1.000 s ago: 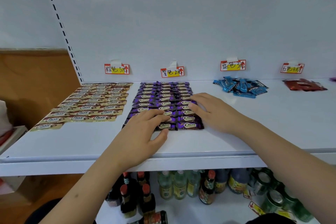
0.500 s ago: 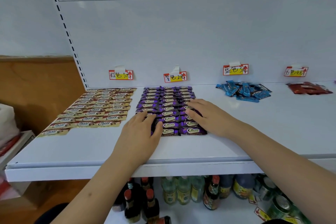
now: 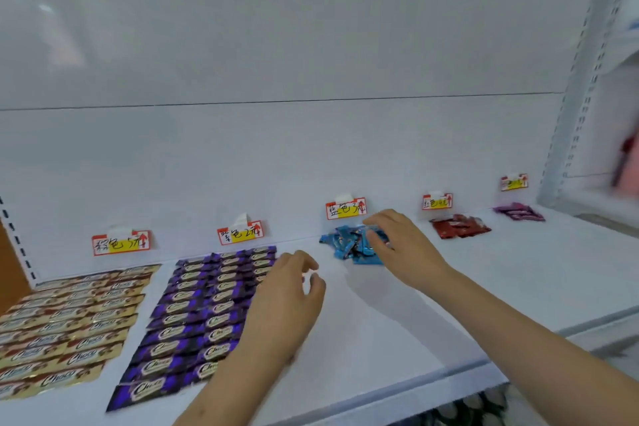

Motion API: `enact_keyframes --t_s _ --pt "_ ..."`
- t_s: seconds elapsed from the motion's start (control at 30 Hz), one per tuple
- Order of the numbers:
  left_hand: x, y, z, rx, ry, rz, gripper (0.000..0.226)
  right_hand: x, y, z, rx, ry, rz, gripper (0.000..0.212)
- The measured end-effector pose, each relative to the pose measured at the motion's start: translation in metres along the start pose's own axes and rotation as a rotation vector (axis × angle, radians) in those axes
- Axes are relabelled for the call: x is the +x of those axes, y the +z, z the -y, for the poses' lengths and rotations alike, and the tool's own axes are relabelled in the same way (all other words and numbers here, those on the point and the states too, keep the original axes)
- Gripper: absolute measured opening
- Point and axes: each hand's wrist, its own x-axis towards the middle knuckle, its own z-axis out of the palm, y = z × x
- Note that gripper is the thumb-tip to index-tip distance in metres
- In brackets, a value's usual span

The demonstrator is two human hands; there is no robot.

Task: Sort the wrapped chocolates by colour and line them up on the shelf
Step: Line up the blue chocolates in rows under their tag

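The gold chocolates (image 3: 65, 328) lie flat in neat rows at the left end of the shelf (image 3: 397, 315). The purple chocolates (image 3: 200, 315) lie in neat rows just beside them. Each colour sits under its own small tag on the back wall, so I think each colour has its own spot.

The blue chocolates (image 3: 349, 245) are a loose pile near the back wall, under the blue tag (image 3: 345, 208). The right hand (image 3: 404, 249) rests on that pile with bent fingers touching the wrappers. I cannot tell if it pinches one yet. The left hand (image 3: 290, 301) hangs over the right edge of the purple rows, fingers loosely curled, with nothing in it that I can see. I think the blue pile is the next one to be lined up.

Further right sit a red pile (image 3: 460, 226) and a small dark purple pile (image 3: 518, 212), each under a tag, not lined up.

The gold and purple wrappers say "Choco". The tags have handwritten marks on yellow and a red arrow. The blue tag seems to show a 3, the purple tag (image 3: 240, 233) a 2, and the gold tag (image 3: 121, 243) a 5. The two tags on the right are too blurry to read.
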Motion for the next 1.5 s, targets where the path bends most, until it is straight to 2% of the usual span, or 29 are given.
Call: enact_keyframes --t_s 0.13,0.3,0.37,0.47,0.57,0.67,0.73,0.8,0.9,0.93,1.03,1.13,1.27,1.4,1.5 --pt "0.061 0.056 -0.018 0.103 -0.099 0.17 0.031 0.029 0.008 -0.043 -0.108 0.09 0.067 0.034" --pt "0.122 0.112 -0.006 0.292 -0.133 0.112 0.038 0.069 0.028 -0.087 -0.067 0.192 0.218 0.04" --pt "0.13 0.13 0.003 0.274 -0.142 0.101 0.041 0.076 0.042 -0.097 -0.082 0.164 0.262 0.043" --pt "0.132 0.149 0.013 0.32 -0.1 0.169 0.047 0.076 0.064 -0.106 -0.112 0.114 0.309 0.043" --pt "0.134 0.144 0.024 0.244 -0.084 0.188 0.041 0.075 0.064 -0.111 -0.013 0.095 0.372 0.039" --pt "0.132 0.129 0.027 0.101 -0.121 0.169 0.023 0.068 0.047 -0.109 0.231 0.096 0.435 0.023" --pt "0.129 0.122 0.025 0.098 -0.143 0.17 0.013 0.062 0.038 -0.102 0.358 0.137 0.471 0.017" --pt "0.127 0.119 0.02 0.125 -0.166 0.187 0.009 0.057 0.036 -0.096 0.381 0.142 0.442 0.016" --pt "0.126 0.118 0.015 0.164 -0.196 0.238 0.038 0.058 0.036 -0.096 0.331 0.127 0.375 0.008" --pt "0.126 0.116 0.013 0.189 -0.198 0.249 0.041 0.058 0.036 -0.095 0.32 0.13 0.367 0.009" --pt "0.127 0.107 0.007 0.213 -0.19 0.3 0.029 0.056 0.038 -0.094 0.321 0.14 0.348 0.022" --pt "0.129 0.093 0.008 0.173 -0.17 0.349 0.028 0.054 0.038 -0.091 0.36 0.152 0.333 0.028" --pt "0.131 0.083 0.019 0.082 -0.191 0.288 0.028 0.056 0.038 -0.092 0.375 0.152 0.243 0.03" --pt "0.129 0.091 0.023 0.187 -0.098 0.182 0.034 0.059 0.038 -0.1 0.271 0.138 0.174 0.03" --pt "0.131 0.101 0.022 0.244 -0.021 0.197 0.039 0.061 0.036 -0.105 0.268 0.16 0.083 0.021"
